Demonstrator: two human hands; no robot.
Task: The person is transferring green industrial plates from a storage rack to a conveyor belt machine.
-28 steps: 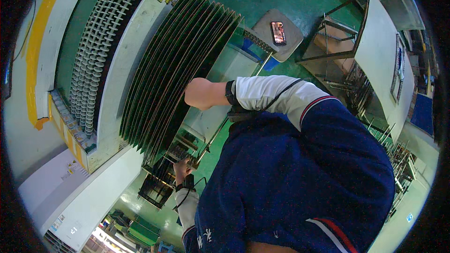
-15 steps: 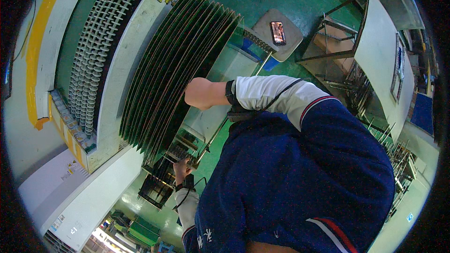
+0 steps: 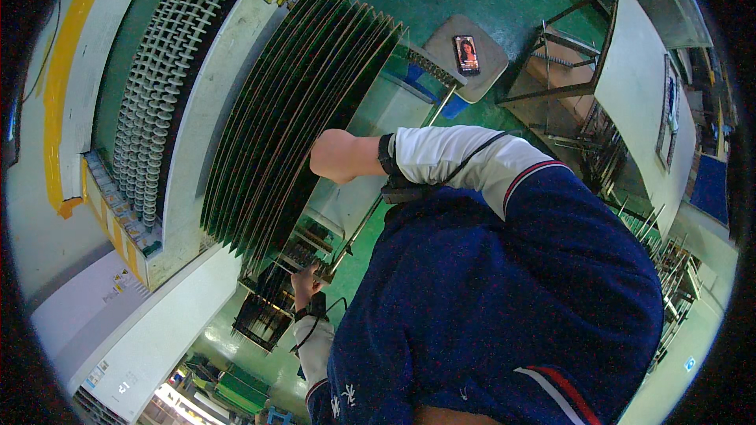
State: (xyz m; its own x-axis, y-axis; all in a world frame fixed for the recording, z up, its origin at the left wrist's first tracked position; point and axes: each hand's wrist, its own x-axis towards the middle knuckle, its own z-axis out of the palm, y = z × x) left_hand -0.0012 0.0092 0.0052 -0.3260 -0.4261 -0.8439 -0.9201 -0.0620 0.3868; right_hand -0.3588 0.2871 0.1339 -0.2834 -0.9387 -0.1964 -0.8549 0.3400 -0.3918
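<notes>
A row of thin dark-green panels [image 3: 276, 122] with copper-coloured edges stands on edge, close together, in a metal rack [image 3: 358, 232]. My right hand [image 3: 335, 156] lies against the nearest panel's edge. Its fingers are hidden, so I cannot tell how they are bent. Lower down, my left hand [image 3: 305, 283] is at the rack's near lower corner, with its fingers curled at the end of the rail. Both wrists wear dark straps with small devices and cables.
Left of the panels is a machine with rows of pale rollers [image 3: 161, 94] and a white frame. A stool [image 3: 492, 71] beyond the rack bears a phone [image 3: 466, 55] with a lit screen. A tilted white board [image 3: 642, 86] on a metal frame stands at the right.
The picture on the phone screen is different. Both hands stay in place, and the panels show at most a slight shift.
</notes>
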